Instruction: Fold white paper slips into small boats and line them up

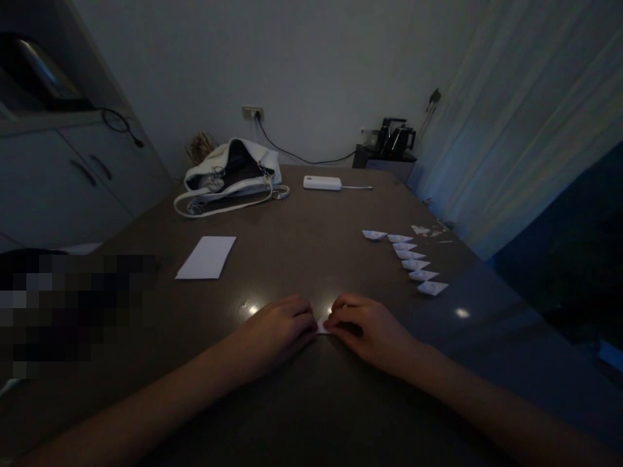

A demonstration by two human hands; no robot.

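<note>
white paper (322, 329) is pinched in both hands (377, 331), which hide all but a sliver.

The brown table (296, 253) has a white bag (233, 175) by its far left corner, a white gadget (322, 183) near the far edge, white paper (207, 258) toward the left edge, folded papers (409, 255) and scraps (421, 231) near the right.

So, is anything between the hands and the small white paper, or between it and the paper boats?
Nothing visible separates the left hand or right hand from the small white paper; toward the paper boats, only the right hand intervenes.
</note>
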